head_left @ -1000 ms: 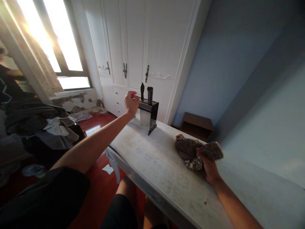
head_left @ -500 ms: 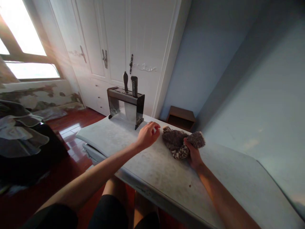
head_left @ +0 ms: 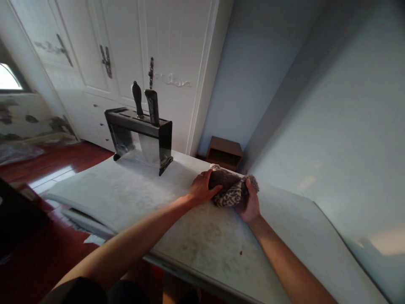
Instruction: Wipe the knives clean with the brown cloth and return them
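A fuzzy brown and patterned cloth [head_left: 229, 194] is bunched up above the pale tabletop [head_left: 202, 236]. Its left end lies in the grasp of my left hand [head_left: 202, 188], thumb across the front. On the other side my right hand [head_left: 249, 204] grips the cloth's right end, with the thumb up and the other fingers mostly hidden behind it. A black knife holder [head_left: 139, 126] stands upright on the table to the left of both hands, with two black-handled knives [head_left: 152, 106] in its top slots.
Behind the table rise a white wardrobe [head_left: 177, 50] and a small brown open box [head_left: 224, 152]. A pale wall [head_left: 332, 139] borders the right side. Red flooring [head_left: 72, 157] shows at the left, and a dark object [head_left: 19, 215] stands there.
My left hand has moved right and taken hold of the cloth, which is now more bunched between both hands. The view has shifted, so the knife holder appears further left and nearer.
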Demonstrator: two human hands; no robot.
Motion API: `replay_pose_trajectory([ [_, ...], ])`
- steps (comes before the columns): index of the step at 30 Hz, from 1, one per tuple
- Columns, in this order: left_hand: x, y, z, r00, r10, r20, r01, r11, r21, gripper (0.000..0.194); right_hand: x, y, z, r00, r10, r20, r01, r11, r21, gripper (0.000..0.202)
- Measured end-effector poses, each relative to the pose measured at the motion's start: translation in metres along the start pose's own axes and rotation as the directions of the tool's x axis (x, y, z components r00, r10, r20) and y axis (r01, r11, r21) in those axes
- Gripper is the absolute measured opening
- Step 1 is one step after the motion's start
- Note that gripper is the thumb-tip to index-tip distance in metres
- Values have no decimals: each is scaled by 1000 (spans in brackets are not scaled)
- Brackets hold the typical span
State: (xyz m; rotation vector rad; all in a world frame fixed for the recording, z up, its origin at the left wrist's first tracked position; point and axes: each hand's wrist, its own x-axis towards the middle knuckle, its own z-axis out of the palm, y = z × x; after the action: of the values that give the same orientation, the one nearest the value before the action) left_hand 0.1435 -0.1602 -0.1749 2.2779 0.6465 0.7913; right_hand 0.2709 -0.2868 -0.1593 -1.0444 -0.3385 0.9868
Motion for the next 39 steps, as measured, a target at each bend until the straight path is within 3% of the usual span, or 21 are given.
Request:
replay_pose_trajectory([
  [8, 3, -17, -10, 993, 70, 92, -60, 992, -107, 61, 0, -2, -2, 1000, -12, -25, 11, 999, -45, 57],
  [15, 3, -12, -19, 977, 199, 70, -187, 970, -155, 25, -2, -2, -6, 994, -105, -7, 104, 988, -118, 48],
  [20, 0, -8, -22, 974, 225, 17, -215, 951, -223, 27, -2, -2, -6, 989, -146, 6, 145, 981, -132, 39],
  [26, -1, -8, -18, 978, 205, 25, -195, 956, -220, 24, -1, 1, -8, 994, -105, -16, 101, 983, -152, 46],
  [31, 7, -9, -24, 989, 145, -16, -146, 978, -146, 29, -1, 3, -4, 999, -26, 20, 28, 995, -99, 46],
  [34, 12, -12, -36, 994, -32, -104, 17, 990, -140, 26, -1, 4, -2, 999, -16, 44, 20, 995, -98, 40],
  [36, 13, -16, -42, 972, -174, -156, 145, 972, -184, 23, -1, 4, -1, 998, -33, 59, 38, 995, -91, 34],
  [39, 14, -22, -49, 943, -262, -205, 221, 954, -203, 21, 1, 6, -2, 994, -72, 84, 79, 994, -80, 27],
])
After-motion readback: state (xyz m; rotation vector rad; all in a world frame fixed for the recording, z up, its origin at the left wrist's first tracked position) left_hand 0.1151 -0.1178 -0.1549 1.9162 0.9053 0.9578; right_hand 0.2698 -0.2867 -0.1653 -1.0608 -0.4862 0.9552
